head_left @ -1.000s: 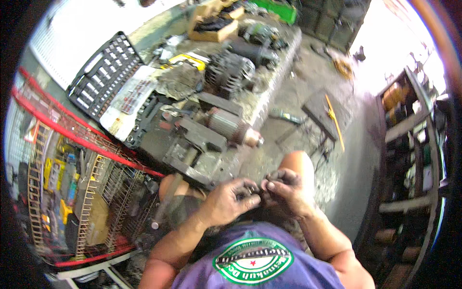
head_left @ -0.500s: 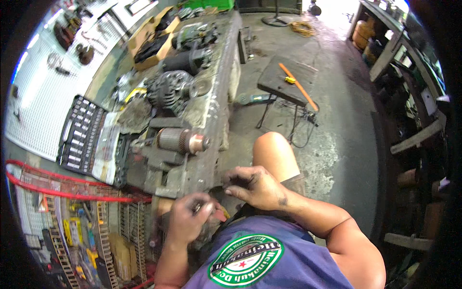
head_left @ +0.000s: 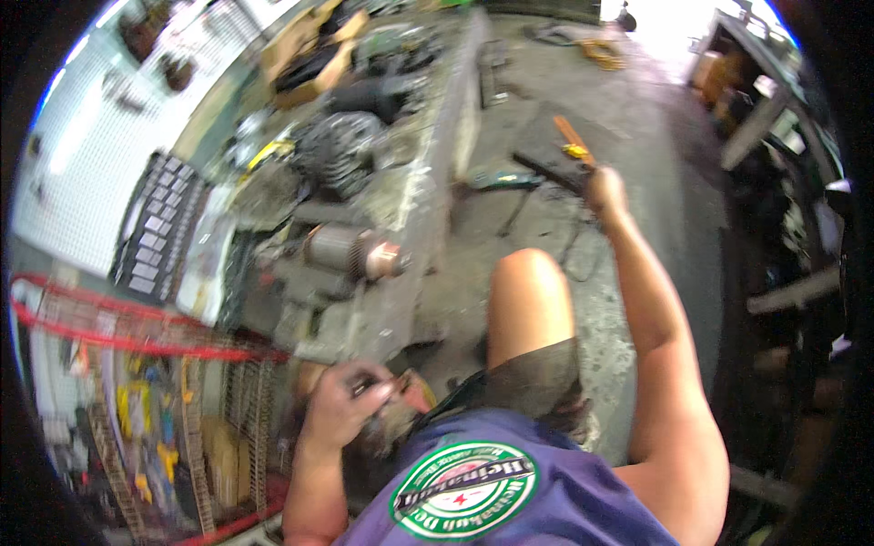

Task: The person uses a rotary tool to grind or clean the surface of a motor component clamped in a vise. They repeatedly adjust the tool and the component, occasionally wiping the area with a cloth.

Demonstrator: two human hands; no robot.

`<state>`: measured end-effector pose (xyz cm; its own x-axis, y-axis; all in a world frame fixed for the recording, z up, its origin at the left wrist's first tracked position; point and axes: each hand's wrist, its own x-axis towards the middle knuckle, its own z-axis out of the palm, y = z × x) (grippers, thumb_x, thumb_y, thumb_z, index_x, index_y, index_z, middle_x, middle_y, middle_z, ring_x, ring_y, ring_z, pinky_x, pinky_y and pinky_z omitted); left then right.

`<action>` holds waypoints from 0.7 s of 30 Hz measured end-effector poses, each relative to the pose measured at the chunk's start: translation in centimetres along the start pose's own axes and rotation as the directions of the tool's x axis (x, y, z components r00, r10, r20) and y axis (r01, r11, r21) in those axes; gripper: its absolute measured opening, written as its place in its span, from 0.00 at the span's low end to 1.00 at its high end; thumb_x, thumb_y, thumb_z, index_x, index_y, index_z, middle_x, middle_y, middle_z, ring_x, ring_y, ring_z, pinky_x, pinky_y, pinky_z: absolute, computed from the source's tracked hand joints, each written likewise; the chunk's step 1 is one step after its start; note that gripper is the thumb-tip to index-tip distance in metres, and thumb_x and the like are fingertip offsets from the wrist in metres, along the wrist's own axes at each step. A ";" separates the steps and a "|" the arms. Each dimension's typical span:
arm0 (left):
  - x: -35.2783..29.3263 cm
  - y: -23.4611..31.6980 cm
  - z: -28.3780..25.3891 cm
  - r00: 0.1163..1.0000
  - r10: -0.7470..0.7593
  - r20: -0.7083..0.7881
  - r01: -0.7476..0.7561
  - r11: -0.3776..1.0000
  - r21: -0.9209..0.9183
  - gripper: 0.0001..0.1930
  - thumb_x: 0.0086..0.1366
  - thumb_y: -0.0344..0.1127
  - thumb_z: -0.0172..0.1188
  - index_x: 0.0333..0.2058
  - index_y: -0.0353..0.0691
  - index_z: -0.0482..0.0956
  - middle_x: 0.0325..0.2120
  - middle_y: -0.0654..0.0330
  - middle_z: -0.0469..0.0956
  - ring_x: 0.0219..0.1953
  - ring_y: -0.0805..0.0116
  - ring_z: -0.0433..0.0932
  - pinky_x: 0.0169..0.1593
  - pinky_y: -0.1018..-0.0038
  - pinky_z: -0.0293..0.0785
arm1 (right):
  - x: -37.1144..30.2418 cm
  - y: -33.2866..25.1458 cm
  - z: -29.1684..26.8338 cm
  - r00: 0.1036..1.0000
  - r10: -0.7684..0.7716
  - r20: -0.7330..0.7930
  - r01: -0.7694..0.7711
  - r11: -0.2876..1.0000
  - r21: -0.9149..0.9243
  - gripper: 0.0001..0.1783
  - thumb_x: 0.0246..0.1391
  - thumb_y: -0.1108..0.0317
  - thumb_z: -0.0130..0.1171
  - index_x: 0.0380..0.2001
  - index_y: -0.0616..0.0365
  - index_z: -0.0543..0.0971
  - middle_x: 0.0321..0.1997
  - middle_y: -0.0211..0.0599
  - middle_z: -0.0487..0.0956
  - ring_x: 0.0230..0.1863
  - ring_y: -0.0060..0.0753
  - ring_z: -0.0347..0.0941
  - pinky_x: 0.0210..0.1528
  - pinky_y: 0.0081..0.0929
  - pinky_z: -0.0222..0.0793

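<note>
My left hand [head_left: 350,400] is low in front of my body, with its fingers curled closed around something small and dark that I cannot make out. Stretched far forward, my right hand [head_left: 605,193] is at the near right edge of a low dark stool [head_left: 544,167]. Motion blurs its fingers, so their grip is unclear. On the stool lie an orange strip [head_left: 563,129] and a small yellow object [head_left: 575,152], both just beyond that hand. A motor armature [head_left: 341,250] with a copper-coloured end rests at the vise [head_left: 332,314] on the bench, left of my knee.
Along the bench are an alternator [head_left: 341,150], a dark cylindrical motor [head_left: 369,96] and a cardboard box [head_left: 319,77]. An open socket set [head_left: 159,227] stands by the pegboard [head_left: 82,155]. A red-rimmed rack [head_left: 137,337] is at lower left. Shelving [head_left: 792,296] lines the right side.
My right hand has left its place beside the left hand and reached forward and right to the stool. My left hand stays low and curled. The whole view has shifted slightly.
</note>
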<state>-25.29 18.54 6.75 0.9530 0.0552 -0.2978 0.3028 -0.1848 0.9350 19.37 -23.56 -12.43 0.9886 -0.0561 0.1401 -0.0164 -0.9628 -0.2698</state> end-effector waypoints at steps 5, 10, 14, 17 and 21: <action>0.0 0.1 0.2 0.999 -0.030 0.015 0.032 0.987 -0.160 0.07 0.72 0.33 0.68 0.43 0.36 0.84 0.35 0.59 0.88 0.35 0.74 0.86 0.38 0.76 0.83 | 1.7 -0.9 0.8 0.990 -0.138 -0.025 0.137 0.990 -0.038 0.16 0.67 0.68 0.53 0.53 0.56 0.85 0.55 0.58 0.85 0.55 0.63 0.84 0.59 0.55 0.79; 0.1 -0.1 -0.1 0.998 -0.060 0.008 0.060 0.975 -0.214 0.08 0.72 0.32 0.69 0.45 0.36 0.83 0.36 0.59 0.88 0.37 0.74 0.87 0.39 0.75 0.86 | 2.0 -2.1 -0.5 0.993 -0.105 -0.048 0.107 0.994 0.033 0.16 0.65 0.70 0.53 0.47 0.58 0.87 0.51 0.61 0.86 0.56 0.65 0.82 0.59 0.57 0.77; 0.2 -0.4 -0.2 0.998 -0.051 -0.030 0.042 0.966 -0.254 0.07 0.69 0.33 0.72 0.42 0.40 0.85 0.33 0.62 0.87 0.33 0.77 0.84 0.36 0.77 0.81 | 2.3 -1.7 -1.0 0.996 -0.085 -0.004 0.085 0.996 0.029 0.14 0.63 0.75 0.55 0.44 0.63 0.87 0.53 0.61 0.85 0.55 0.66 0.83 0.58 0.56 0.79; 0.1 -0.5 -0.5 0.999 -0.023 -0.024 0.018 0.976 -0.219 0.08 0.68 0.33 0.73 0.42 0.39 0.85 0.34 0.61 0.88 0.33 0.76 0.84 0.36 0.77 0.81 | 2.3 -1.2 -1.3 0.997 -0.069 0.018 0.069 0.997 0.022 0.14 0.63 0.74 0.54 0.43 0.64 0.87 0.50 0.63 0.85 0.55 0.67 0.83 0.56 0.56 0.79; -0.2 -0.9 -0.7 0.999 -0.014 -0.052 0.002 0.973 -0.230 0.09 0.68 0.34 0.73 0.42 0.39 0.85 0.34 0.60 0.88 0.33 0.75 0.84 0.37 0.76 0.82 | 2.5 -1.0 -1.4 0.994 -0.110 -0.012 0.110 0.994 0.023 0.15 0.63 0.70 0.53 0.43 0.63 0.87 0.48 0.65 0.85 0.54 0.67 0.82 0.56 0.57 0.78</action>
<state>-25.77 19.36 6.12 0.9474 0.1093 -0.3007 0.2975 0.0455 0.9536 21.66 -23.08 -10.46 0.9825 0.0465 0.1802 0.0956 -0.9569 -0.2743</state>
